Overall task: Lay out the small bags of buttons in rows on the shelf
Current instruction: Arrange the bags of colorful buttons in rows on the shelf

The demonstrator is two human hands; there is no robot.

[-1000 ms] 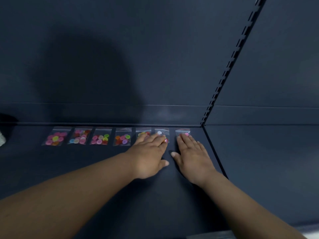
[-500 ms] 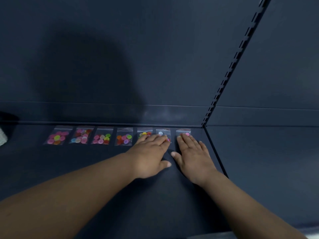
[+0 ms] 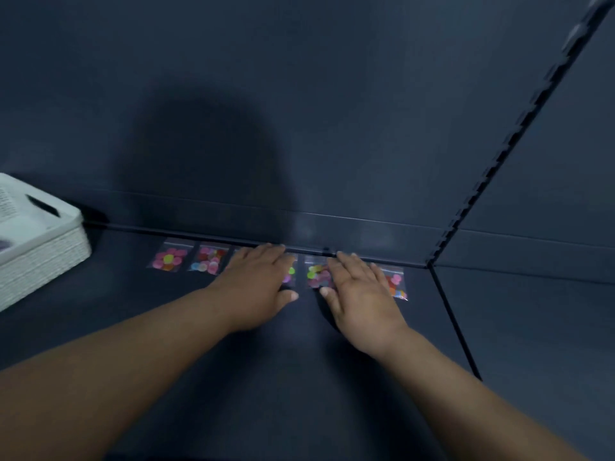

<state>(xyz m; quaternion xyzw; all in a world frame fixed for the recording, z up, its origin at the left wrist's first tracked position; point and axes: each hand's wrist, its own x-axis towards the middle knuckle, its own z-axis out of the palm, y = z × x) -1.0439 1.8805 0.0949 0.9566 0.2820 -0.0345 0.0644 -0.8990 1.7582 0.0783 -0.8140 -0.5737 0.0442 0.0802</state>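
Along the back edge of the shelf point(image 3: 299, 377), one row of button bags point(image 3: 168, 260) lies partly covered. The left hand point(image 3: 256, 281) and right hand point(image 3: 359, 287) rest flat with fingers straight, pressing bags and grasping none. We judge that sliding palms could drag the slick bags askew or overlapping. We count five bags showing, others possibly hidden; one white basket point(image 3: 40, 247).
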